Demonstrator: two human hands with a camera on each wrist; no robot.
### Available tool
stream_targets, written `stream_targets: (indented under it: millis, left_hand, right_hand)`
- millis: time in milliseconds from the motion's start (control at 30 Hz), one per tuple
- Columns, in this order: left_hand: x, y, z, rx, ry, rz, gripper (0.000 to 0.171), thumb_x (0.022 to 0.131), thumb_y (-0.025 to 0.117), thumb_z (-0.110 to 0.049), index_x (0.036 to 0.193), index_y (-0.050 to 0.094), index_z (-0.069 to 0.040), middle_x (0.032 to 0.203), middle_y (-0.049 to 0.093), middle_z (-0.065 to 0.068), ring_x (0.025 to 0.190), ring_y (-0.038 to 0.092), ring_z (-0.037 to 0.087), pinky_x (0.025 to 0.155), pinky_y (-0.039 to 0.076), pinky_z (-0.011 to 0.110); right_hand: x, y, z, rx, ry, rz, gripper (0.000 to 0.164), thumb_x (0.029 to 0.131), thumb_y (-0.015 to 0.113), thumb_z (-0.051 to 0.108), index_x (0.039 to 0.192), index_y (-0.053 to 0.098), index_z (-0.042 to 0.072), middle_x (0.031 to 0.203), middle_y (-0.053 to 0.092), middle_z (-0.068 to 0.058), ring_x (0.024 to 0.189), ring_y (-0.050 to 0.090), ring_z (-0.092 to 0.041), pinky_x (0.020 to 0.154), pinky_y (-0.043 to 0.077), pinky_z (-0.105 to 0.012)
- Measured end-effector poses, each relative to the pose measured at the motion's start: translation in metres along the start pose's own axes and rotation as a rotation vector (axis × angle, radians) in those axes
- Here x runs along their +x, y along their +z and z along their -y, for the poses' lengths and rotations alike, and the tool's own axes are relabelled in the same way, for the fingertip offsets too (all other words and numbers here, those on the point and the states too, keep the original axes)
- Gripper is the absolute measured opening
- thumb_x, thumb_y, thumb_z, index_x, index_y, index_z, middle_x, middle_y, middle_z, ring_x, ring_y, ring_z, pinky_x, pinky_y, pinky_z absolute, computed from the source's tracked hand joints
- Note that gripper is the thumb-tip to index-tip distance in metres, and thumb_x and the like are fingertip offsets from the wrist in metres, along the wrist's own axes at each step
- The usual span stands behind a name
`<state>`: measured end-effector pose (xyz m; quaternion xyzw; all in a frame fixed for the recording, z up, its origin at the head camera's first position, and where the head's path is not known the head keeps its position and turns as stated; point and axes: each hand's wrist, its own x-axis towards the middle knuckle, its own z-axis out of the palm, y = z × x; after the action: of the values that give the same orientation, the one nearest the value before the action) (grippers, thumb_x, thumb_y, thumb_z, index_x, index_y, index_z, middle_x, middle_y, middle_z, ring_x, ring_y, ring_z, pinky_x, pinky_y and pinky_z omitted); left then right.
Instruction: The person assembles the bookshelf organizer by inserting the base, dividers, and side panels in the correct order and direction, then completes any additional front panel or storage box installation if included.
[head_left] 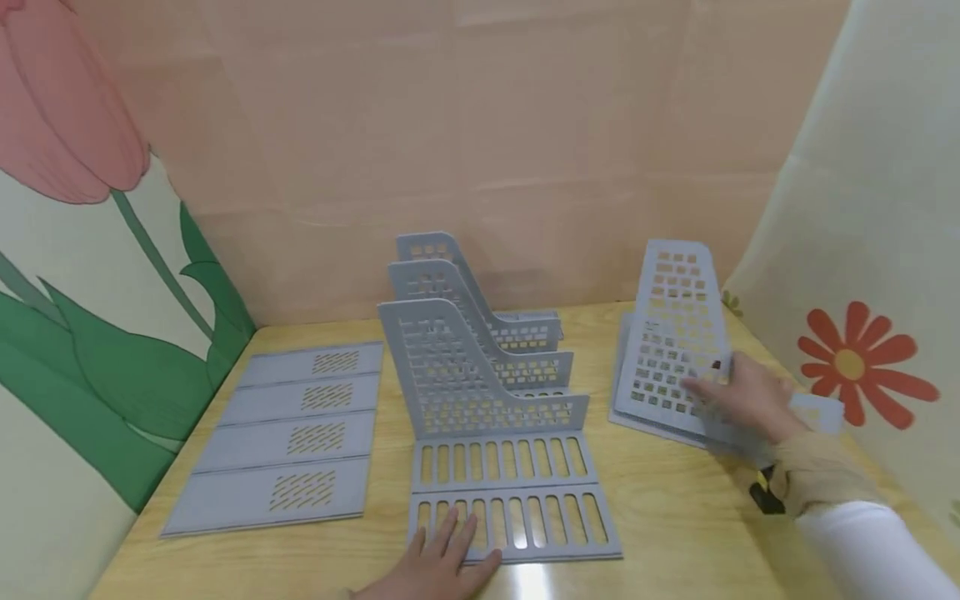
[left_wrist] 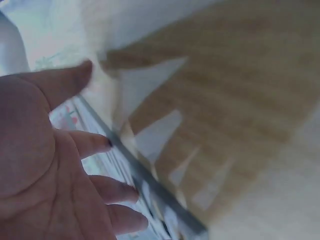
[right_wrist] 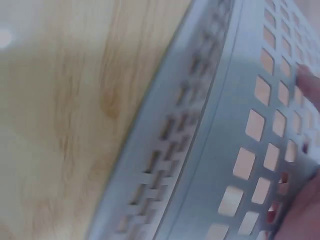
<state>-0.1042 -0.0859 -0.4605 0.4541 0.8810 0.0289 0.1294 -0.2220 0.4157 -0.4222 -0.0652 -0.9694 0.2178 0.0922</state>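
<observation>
My right hand (head_left: 750,396) grips a grey side panel (head_left: 675,332) with rows of rectangular holes, tilted above a stack of similar panels (head_left: 624,367). In the right wrist view, the thumb lies on the near face of the held panel (right_wrist: 225,135), and fingers show through its holes. A lower panel (right_wrist: 142,165) lies beneath it. My left hand (head_left: 438,558) rests with spread fingers on the front edge of a slotted grey base (head_left: 506,492). In the left wrist view, its fingers extend over the base's edge (left_wrist: 145,175). Three perforated panels (head_left: 480,392) stand upright on the base.
On the left of the wooden table (head_left: 660,525) lies a row of several flat grey panels (head_left: 262,450) with slanted slots. A peach backdrop (head_left: 525,150) hangs behind the table. Flower-printed sheets (head_left: 825,250) flank both sides.
</observation>
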Motion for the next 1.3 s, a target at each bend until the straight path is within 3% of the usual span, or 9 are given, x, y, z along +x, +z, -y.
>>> stream_targets:
  millis: [133,300,500,667,800,933,1067,1167,1300]
  left_hand:
    - [-0.005,0.013,0.004,-0.156,-0.035,0.012,0.07,0.09,0.025,-0.072,0.15,0.023,-0.036,0.152,0.02,0.025,0.135,0.017,0.051,0.094,0.03,0.071]
    - [-0.004,0.014,0.005,-0.217,-0.048,0.012,0.069,0.09,0.029,-0.071,0.15,0.023,-0.037,0.153,0.015,0.025,0.135,0.015,0.053,0.093,0.026,0.074]
    - [-0.002,0.008,0.002,-0.228,-0.089,0.065,0.07,0.089,0.032,-0.071,0.15,0.026,-0.037,0.156,0.013,0.019,0.136,0.014,0.05,0.094,0.025,0.074]
    - [-0.002,0.001,0.001,-0.248,-0.108,0.118,0.071,0.088,0.035,-0.071,0.15,0.023,-0.039,0.157,0.011,0.015,0.138,0.013,0.048,0.096,0.024,0.073]
    - [-0.002,-0.003,0.001,-0.236,-0.095,0.137,0.069,0.09,0.038,-0.067,0.15,0.023,-0.039,0.157,0.011,0.014,0.138,0.014,0.047,0.096,0.026,0.071]
    - [-0.001,-0.005,0.004,-0.238,-0.08,0.147,0.068,0.09,0.039,-0.066,0.15,0.023,-0.04,0.157,0.011,0.014,0.138,0.015,0.047,0.095,0.028,0.071]
    - [-0.001,-0.007,0.007,-0.255,-0.062,0.167,0.067,0.09,0.04,-0.065,0.15,0.024,-0.039,0.157,0.011,0.014,0.137,0.015,0.048,0.094,0.03,0.071]
    - [0.0,-0.009,0.009,-0.268,-0.049,0.188,0.067,0.091,0.041,-0.064,0.15,0.024,-0.038,0.157,0.01,0.014,0.137,0.014,0.048,0.093,0.03,0.071]
    - [0.001,-0.011,0.01,-0.283,-0.045,0.204,0.067,0.091,0.041,-0.064,0.15,0.023,-0.039,0.158,0.008,0.013,0.137,0.013,0.049,0.093,0.03,0.072]
  right_hand:
    - [-0.03,-0.009,0.033,0.012,-0.195,-0.216,0.053,0.071,0.08,0.05,0.084,0.053,0.006,0.064,0.05,-0.003,0.058,0.044,-0.021,0.069,0.02,-0.053]
    - [-0.066,-0.006,0.061,-0.03,-0.433,-0.352,0.05,0.057,0.091,0.035,0.073,0.047,0.015,0.062,0.04,0.004,0.058,0.034,-0.013,0.064,0.017,-0.04]
    - [-0.082,0.007,0.064,-0.01,-0.464,-0.336,0.049,0.053,0.092,0.031,0.077,0.052,0.016,0.066,0.045,0.007,0.064,0.035,-0.012,0.07,0.023,-0.046]
    - [-0.086,0.015,0.057,0.047,-0.436,-0.32,0.057,0.054,0.092,0.031,0.1,0.064,0.015,0.08,0.06,0.008,0.075,0.046,-0.012,0.076,0.024,-0.047]
    - [-0.089,0.021,0.056,0.055,-0.456,-0.343,0.058,0.051,0.092,0.03,0.099,0.064,0.015,0.081,0.062,0.006,0.077,0.048,-0.012,0.076,0.024,-0.044]
    - [-0.092,0.028,0.062,0.094,-0.548,-0.355,0.051,0.052,0.09,0.02,0.096,0.066,0.014,0.081,0.065,0.007,0.072,0.049,-0.008,0.073,0.027,-0.037]
    - [-0.095,0.035,0.078,0.122,-0.649,-0.313,0.035,0.058,0.086,0.012,0.086,0.066,0.016,0.072,0.065,0.015,0.055,0.041,0.003,0.07,0.03,-0.028]
    - [-0.097,0.04,0.098,0.111,-0.679,-0.234,0.025,0.066,0.083,0.012,0.081,0.065,0.021,0.066,0.059,0.02,0.049,0.034,0.007,0.057,0.033,-0.017]
    - [-0.099,0.048,0.127,0.089,-0.694,-0.141,0.015,0.077,0.078,0.019,0.081,0.065,0.025,0.068,0.06,0.021,0.052,0.047,0.009,0.045,0.039,-0.013]
